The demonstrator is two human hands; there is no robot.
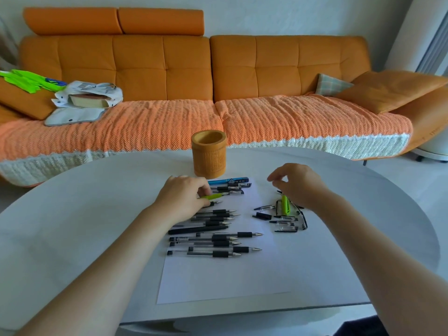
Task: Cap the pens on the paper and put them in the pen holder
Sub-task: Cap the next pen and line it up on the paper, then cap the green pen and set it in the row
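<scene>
Forearms, both bare, reach in from the near edge.

- Sofa [169,69]: orange, spans the far side behind the table.
- Table [72,226]: white, rounded.
- Paper [218,277]: white sheet flat on the table, centre, near edge.
- Pen holder [209,155]: tan cylinder, upright, just beyond the paper's far edge.
- Left hand [184,192]: over the far left of the paper, fingers curled, thumb and fingertips pinching the left end of the green pen [213,196]. Cannot tell whether that pen is off the sheet.
- Right hand [298,185]: above the caps, fingers loosely curled, thumb and forefinger close together, nothing seen in them.
- Pens [213,238]: uncapped, in a rough column on the paper's left half, tips pointing right.
- Caps [283,218]: scattered on the paper's right side, green cap [285,204] among them.
</scene>
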